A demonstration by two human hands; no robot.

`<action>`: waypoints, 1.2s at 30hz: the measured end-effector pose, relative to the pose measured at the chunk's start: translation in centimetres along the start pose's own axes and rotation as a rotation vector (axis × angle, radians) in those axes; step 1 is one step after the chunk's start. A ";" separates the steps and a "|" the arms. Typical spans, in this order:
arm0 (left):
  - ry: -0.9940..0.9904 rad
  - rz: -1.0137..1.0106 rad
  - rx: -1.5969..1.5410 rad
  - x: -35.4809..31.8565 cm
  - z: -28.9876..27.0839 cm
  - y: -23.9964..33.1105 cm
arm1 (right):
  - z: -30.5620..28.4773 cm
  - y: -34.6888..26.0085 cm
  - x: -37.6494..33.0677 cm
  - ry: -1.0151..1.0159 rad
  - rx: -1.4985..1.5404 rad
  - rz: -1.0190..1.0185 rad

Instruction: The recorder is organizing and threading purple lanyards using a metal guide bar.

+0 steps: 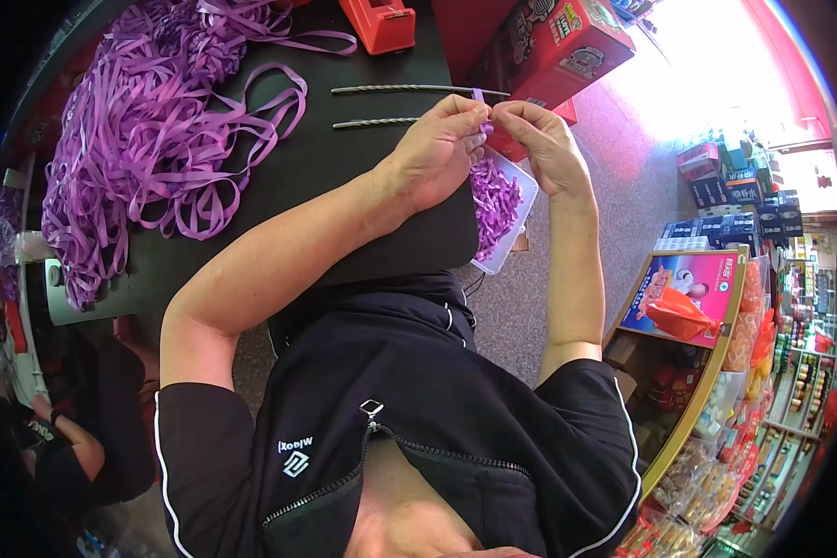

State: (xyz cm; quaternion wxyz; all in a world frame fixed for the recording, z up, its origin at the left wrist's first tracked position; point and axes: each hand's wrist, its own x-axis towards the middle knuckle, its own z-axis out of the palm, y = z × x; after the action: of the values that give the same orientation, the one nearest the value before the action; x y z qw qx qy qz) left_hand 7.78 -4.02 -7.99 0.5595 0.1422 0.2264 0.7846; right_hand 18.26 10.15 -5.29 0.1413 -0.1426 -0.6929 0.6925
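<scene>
Just past the right edge of a black table [344, 200], my two hands meet over a short purple ribbon [479, 95]. My left hand [442, 149] is closed, pinching the ribbon between thumb and fingertips. Beside it, my right hand [547, 144] is closed in a pinch at the same ribbon; its fingertips partly hide what they grip. Two twisted metal rods [381, 89] lie side by side on the table. The far one runs beyond my left fingertips, while the nearer one disappears behind that hand. Below my hands, a white plastic tub [523, 198] holds many purple ribbon pieces [496, 205].
A big tangled heap of purple ribbon [158, 121] covers the table's left side. A red tape dispenser [379, 25] stands at the far edge, near a red carton [567, 46]. Stocked shelves and a display case [684, 372] line the right. Another person's arm [79, 442] shows lower left.
</scene>
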 end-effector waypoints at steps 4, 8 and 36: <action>0.018 0.025 0.019 -0.1 0.5 0.0 | -0.5 -0.8 0.8 -0.001 -0.097 -0.026; 0.104 -0.041 -0.127 -0.6 1.3 0.7 | -1.8 -2.5 2.9 -0.099 -0.480 0.057; 0.009 -0.048 -0.160 -0.5 0.8 0.7 | 0.2 -2.3 5.5 -0.010 -1.259 0.219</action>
State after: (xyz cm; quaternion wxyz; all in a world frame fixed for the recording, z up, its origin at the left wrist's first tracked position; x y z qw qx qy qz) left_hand 7.79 -4.56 -6.90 0.5866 0.0880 0.1690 0.7872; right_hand 13.10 12.11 -3.01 -0.0442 -0.2650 -0.9492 0.1639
